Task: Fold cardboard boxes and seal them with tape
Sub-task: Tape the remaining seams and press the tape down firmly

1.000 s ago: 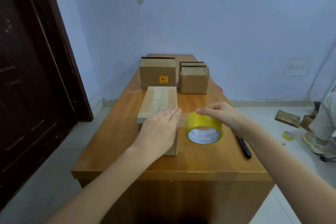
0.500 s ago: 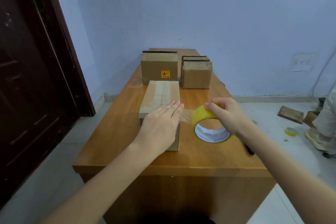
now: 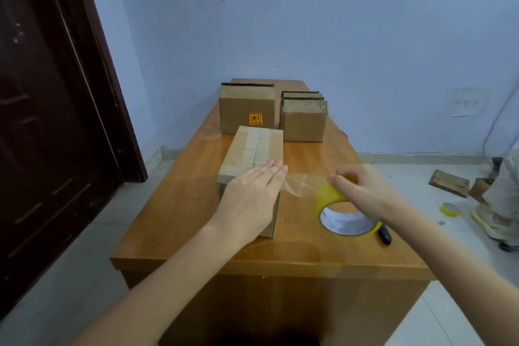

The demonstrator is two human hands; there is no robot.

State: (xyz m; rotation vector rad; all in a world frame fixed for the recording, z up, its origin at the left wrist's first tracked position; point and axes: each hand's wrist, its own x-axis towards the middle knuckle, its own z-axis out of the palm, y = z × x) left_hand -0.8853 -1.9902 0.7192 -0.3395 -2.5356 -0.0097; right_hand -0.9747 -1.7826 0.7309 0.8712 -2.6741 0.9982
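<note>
Desk (image 3: 179, 205) scene: left hand (image 3: 250, 199) lying flat, pinning tape (image 3: 299, 185) onto box (image 3: 252, 154); right hand (image 3: 362, 191) gripping roll (image 3: 331, 199), pulling toward 3 o'clock. Risk: strip wrinkling, sticking skewed, box sliding.

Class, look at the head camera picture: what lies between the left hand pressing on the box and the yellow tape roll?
In the head view, a stretch of clear tape spans from the left hand on the cardboard box to the tape roll.

boxes (image 3: 252, 154): 3 | tape rolls (image 3: 331, 199): 2 | pen (image 3: 384, 234): 1 | hands (image 3: 252, 196): 2 | table (image 3: 179, 205): 1
</note>
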